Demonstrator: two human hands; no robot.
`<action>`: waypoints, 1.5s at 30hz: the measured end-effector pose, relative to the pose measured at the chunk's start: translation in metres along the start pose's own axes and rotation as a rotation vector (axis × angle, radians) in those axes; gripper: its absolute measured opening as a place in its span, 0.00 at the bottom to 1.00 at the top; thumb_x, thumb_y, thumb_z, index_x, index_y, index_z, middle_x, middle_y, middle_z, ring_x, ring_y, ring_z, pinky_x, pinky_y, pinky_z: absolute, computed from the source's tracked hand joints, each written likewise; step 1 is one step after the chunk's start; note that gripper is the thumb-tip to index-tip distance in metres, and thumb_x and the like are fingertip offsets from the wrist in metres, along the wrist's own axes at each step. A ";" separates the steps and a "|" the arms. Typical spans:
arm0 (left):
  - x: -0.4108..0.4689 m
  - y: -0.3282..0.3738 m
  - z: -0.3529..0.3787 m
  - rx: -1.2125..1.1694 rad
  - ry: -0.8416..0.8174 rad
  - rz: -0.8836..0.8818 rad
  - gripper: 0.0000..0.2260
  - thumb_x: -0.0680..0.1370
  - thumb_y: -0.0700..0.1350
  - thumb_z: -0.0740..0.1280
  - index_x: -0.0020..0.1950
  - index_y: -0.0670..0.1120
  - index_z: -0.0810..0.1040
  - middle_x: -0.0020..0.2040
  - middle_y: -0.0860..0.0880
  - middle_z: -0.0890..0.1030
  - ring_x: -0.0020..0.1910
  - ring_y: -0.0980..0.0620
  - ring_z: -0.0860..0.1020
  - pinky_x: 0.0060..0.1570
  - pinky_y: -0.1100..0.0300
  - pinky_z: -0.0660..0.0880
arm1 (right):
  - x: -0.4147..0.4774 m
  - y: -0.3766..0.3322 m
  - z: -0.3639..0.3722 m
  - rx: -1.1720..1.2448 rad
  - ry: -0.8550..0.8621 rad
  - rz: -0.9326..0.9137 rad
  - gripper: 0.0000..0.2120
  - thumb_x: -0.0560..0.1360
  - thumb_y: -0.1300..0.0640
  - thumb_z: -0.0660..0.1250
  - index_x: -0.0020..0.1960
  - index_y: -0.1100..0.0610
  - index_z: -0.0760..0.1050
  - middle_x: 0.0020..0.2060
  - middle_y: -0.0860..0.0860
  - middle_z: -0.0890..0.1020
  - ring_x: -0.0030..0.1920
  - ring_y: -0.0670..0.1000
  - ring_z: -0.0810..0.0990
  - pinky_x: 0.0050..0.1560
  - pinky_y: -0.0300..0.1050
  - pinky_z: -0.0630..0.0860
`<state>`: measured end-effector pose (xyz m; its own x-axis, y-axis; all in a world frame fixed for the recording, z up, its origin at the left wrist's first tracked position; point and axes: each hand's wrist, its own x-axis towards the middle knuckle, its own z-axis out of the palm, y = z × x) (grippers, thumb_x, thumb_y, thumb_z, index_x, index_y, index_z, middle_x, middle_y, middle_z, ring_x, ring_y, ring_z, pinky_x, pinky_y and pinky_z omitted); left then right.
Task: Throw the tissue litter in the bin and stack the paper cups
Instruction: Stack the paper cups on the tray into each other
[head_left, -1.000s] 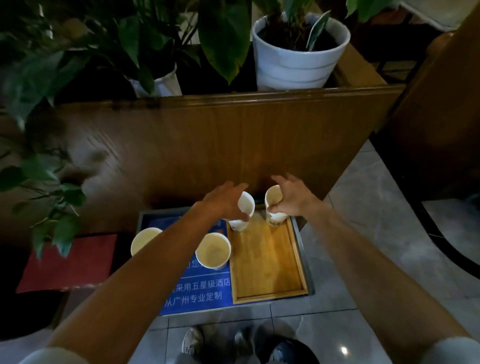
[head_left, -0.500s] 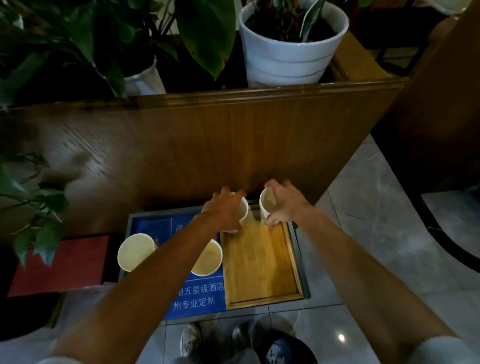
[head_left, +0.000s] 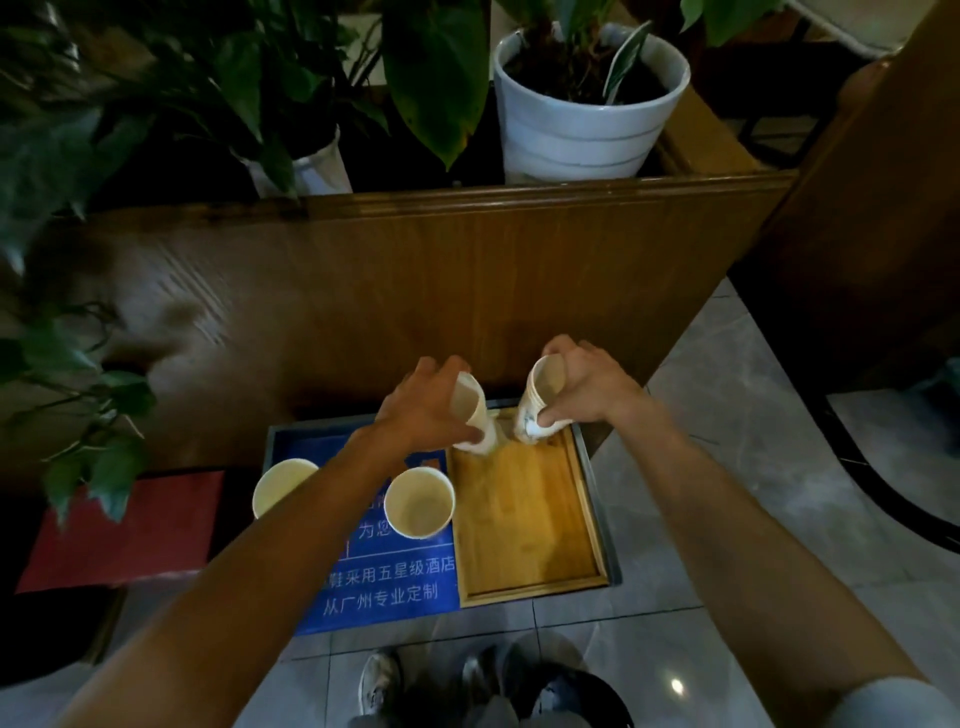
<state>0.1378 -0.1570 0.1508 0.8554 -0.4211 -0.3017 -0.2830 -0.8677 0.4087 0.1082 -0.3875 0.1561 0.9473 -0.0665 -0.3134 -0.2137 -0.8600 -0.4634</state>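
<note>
My left hand (head_left: 423, 410) grips a white paper cup (head_left: 471, 410), tilted with its mouth toward me, above the far end of a wooden tray (head_left: 524, 519). My right hand (head_left: 584, 389) grips a second paper cup (head_left: 537, 397), also tilted, just right of the first. The two held cups are a small gap apart. Two more paper cups stand upright on the blue board (head_left: 384, 592): one (head_left: 420, 501) beside the tray, another (head_left: 280, 486) farther left, partly hidden by my left forearm. No tissue or bin is recognisable.
A wooden planter wall (head_left: 467, 270) rises right behind the tray, with a white plant pot (head_left: 582, 130) and leafy plants (head_left: 436, 78) on top. A red mat (head_left: 124, 535) lies at left. Grey tiled floor (head_left: 727, 467) spreads to the right. My shoes (head_left: 379, 686) are below.
Both hands have lifted their cups off the tray and tipped them, mouths turning toward me. The two standing cups have not moved.
</note>
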 end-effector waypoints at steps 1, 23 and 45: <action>-0.006 -0.003 -0.006 -0.018 0.020 0.005 0.37 0.63 0.57 0.78 0.67 0.56 0.63 0.64 0.46 0.69 0.60 0.43 0.73 0.56 0.44 0.77 | -0.003 -0.006 -0.007 0.007 0.005 -0.004 0.40 0.55 0.52 0.83 0.62 0.48 0.66 0.51 0.50 0.71 0.53 0.53 0.72 0.48 0.47 0.70; -0.165 -0.094 -0.155 0.026 0.318 0.153 0.38 0.56 0.66 0.72 0.64 0.63 0.65 0.62 0.51 0.72 0.55 0.49 0.75 0.54 0.46 0.77 | -0.109 -0.151 -0.040 -0.054 0.139 -0.237 0.41 0.51 0.41 0.80 0.58 0.38 0.62 0.52 0.43 0.75 0.52 0.48 0.75 0.45 0.47 0.76; -0.145 -0.176 -0.064 0.058 0.112 0.035 0.36 0.58 0.56 0.79 0.61 0.60 0.66 0.61 0.49 0.72 0.53 0.44 0.79 0.46 0.51 0.76 | -0.093 -0.167 0.077 -0.118 -0.023 -0.085 0.41 0.55 0.47 0.83 0.61 0.43 0.64 0.55 0.47 0.75 0.52 0.51 0.73 0.39 0.45 0.68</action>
<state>0.0916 0.0735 0.1776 0.8867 -0.4221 -0.1889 -0.3353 -0.8682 0.3659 0.0369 -0.1988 0.1988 0.9547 0.0196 -0.2968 -0.1020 -0.9158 -0.3885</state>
